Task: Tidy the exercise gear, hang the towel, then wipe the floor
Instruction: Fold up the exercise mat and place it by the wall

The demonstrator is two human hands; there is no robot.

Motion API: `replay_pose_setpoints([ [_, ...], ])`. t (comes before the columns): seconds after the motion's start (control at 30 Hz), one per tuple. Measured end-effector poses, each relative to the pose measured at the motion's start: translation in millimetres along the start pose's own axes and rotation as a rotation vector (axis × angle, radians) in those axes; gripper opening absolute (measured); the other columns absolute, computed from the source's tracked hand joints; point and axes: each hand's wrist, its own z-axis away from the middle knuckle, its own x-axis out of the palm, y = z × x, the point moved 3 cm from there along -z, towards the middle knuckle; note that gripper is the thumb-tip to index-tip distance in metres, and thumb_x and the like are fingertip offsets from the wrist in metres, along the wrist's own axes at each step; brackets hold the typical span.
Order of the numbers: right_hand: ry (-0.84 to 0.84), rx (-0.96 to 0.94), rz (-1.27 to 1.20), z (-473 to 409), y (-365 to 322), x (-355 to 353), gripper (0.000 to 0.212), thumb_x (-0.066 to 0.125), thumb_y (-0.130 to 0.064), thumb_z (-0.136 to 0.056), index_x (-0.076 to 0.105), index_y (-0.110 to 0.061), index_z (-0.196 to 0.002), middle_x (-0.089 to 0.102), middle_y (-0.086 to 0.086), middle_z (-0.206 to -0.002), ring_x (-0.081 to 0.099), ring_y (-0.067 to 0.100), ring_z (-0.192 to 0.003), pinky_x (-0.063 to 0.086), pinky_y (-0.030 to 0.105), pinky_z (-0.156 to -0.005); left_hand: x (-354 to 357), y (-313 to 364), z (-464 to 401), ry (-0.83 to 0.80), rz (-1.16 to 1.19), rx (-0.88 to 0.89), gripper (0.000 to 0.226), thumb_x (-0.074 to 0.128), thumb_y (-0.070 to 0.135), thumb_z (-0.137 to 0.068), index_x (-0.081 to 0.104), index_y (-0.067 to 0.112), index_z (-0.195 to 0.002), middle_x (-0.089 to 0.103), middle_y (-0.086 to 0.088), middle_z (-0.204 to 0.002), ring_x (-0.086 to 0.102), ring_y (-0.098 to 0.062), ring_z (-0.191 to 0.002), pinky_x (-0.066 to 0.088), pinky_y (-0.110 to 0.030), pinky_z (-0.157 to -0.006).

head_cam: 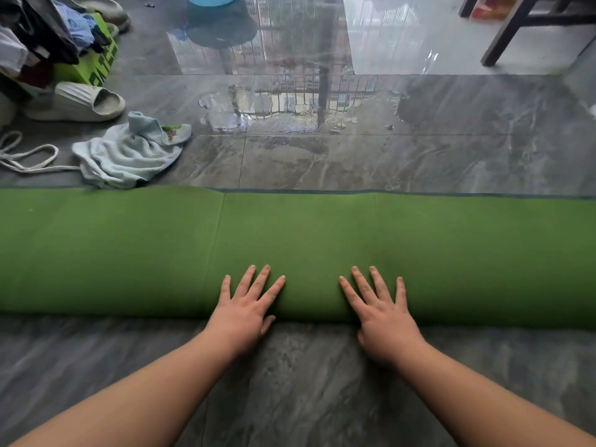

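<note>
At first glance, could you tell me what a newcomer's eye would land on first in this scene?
The green mat dominates, a thick roll stretching across the whole view, with the left hand and right hand pressed flat on it, fingers spread. Beyond it a puddle shines on the grey floor, mirroring a railing. To the far left a crumpled pale blue towel lies by a white slipper.

Two bare hands, the left hand (242, 312) and the right hand (383, 314), fingers spread. Under the fingers, one rolled green foam exercise mat (129, 253). Beyond the fingertips: one crumpled pale-blue cloth towel (129, 153), one white looped rope (29, 156), one cream ridged rubber slipper (77, 101), one water puddle (283, 109).
</note>
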Motion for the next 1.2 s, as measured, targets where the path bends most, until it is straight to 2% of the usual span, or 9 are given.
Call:
replay_pose_setpoints([
  [0.03,-0.041,0.0,0.006,-1.9,1.1,-0.2,0.102,0.05,-0.019,-0.084,-0.028,-0.037,-0.147,-0.032,-0.004,-0.157,-0.028,0.029,-0.146,-0.012,0.069,-0.11,-0.1,-2.1,-1.9,-0.018,0.004,0.009,0.072,0.03,0.052,-0.1,-0.031,0.042,-0.139,-0.024,0.003,-0.16,-0.021,-0.023,-0.148,-0.003,-0.059,-0.117],
  [0.1,-0.095,0.007,0.005,-6.7,0.3,-1.4,0.105,0.047,-0.007,-0.084,-0.032,-0.039,-0.145,-0.036,-0.005,-0.156,-0.029,0.031,-0.145,-0.01,0.071,-0.109,-0.9,-6.1,-5.9,-0.046,0.023,0.025,0.071,0.03,0.051,-0.101,-0.028,0.042,-0.141,-0.021,0.003,-0.162,-0.019,-0.023,-0.149,-0.002,-0.058,-0.118],
  [0.3,-0.165,0.041,-0.052,-12.9,-6.6,-11.8,0.107,0.042,0.01,-0.081,-0.022,-0.042,-0.149,-0.024,-0.005,-0.162,-0.019,0.033,-0.148,0.002,0.075,-0.108,-4.4,-4.1,5.0,-0.014,0.001,0.035,0.082,0.039,0.052,-0.096,-0.025,0.042,-0.146,-0.02,0.001,-0.162,-0.02,-0.025,-0.148,-0.005,-0.064,-0.115],
  [0.43,-0.156,0.028,-0.049,-8.2,-2.6,-29.2,0.107,0.045,0.009,-0.081,-0.017,-0.046,-0.149,-0.016,-0.007,-0.163,-0.011,0.033,-0.15,0.004,0.075,-0.108,-20.1,-7.1,13.1,0.027,-0.048,0.014,0.095,0.042,0.01,-0.091,-0.028,0.046,-0.144,-0.023,0.002,-0.161,-0.021,-0.025,-0.148,-0.003,-0.067,-0.113],
  [0.5,-0.139,0.02,-0.029,-2.4,-1.6,-39.3,0.106,0.044,0.009,-0.082,-0.017,-0.047,-0.149,-0.015,-0.007,-0.164,-0.01,0.034,-0.15,0.005,0.075,-0.108,-29.3,-8.8,16.9,0.04,-0.051,0.013,0.099,0.039,0.0,-0.088,-0.029,0.047,-0.143,-0.024,0.0,-0.161,-0.022,-0.025,-0.148,-0.001,-0.069,-0.112],
  [0.8,-0.111,-0.02,0.083,60.5,3.1,-51.9,0.097,0.04,0.001,-0.09,-0.025,-0.044,-0.147,-0.018,-0.001,-0.163,-0.018,0.039,-0.147,0.002,0.077,-0.107,-43.3,20.9,69.0,-0.056,-0.055,0.062,0.096,0.035,-0.003,-0.091,-0.029,0.045,-0.144,-0.03,-0.003,-0.159,-0.025,-0.037,-0.145,-0.002,-0.076,-0.107],
  [1.0,-0.187,-0.048,0.075,100.0,-8.0,-14.8,0.095,0.037,-0.001,-0.093,-0.032,-0.04,-0.144,-0.025,0.001,-0.161,-0.025,0.041,-0.145,-0.001,0.077,-0.107,-9.8,40.1,102.5,-0.176,-0.057,0.084,0.097,0.037,-0.002,-0.091,-0.031,0.045,-0.143,-0.032,-0.005,-0.157,-0.029,-0.039,-0.143,-0.003,-0.079,-0.103],
  [1.13,-0.209,-0.059,0.027,107.6,-16.1,17.0,0.103,0.037,0.003,-0.089,-0.046,-0.042,-0.13,-0.03,0.002,-0.159,-0.032,0.038,-0.141,-0.005,0.076,-0.106,14.2,43.7,107.4,-0.246,-0.067,0.089,0.092,0.036,0.004,-0.094,-0.029,0.046,-0.144,-0.03,-0.004,-0.158,-0.027,-0.038,-0.144,-0.001,-0.079,-0.103],
  [1.2,-0.24,-0.061,0.022,109.7,-18.1,27.9,0.1,0.036,0.002,-0.089,-0.044,-0.04,-0.132,-0.03,0.002,-0.159,-0.033,0.035,-0.141,-0.005,0.075,-0.107,21.9,43.1,106.8,-0.283,-0.079,0.103,0.091,0.036,0.005,-0.094,-0.028,0.046,-0.144,-0.029,-0.003,-0.159,-0.026,-0.037,-0.145,0.001,-0.079,-0.104],
])
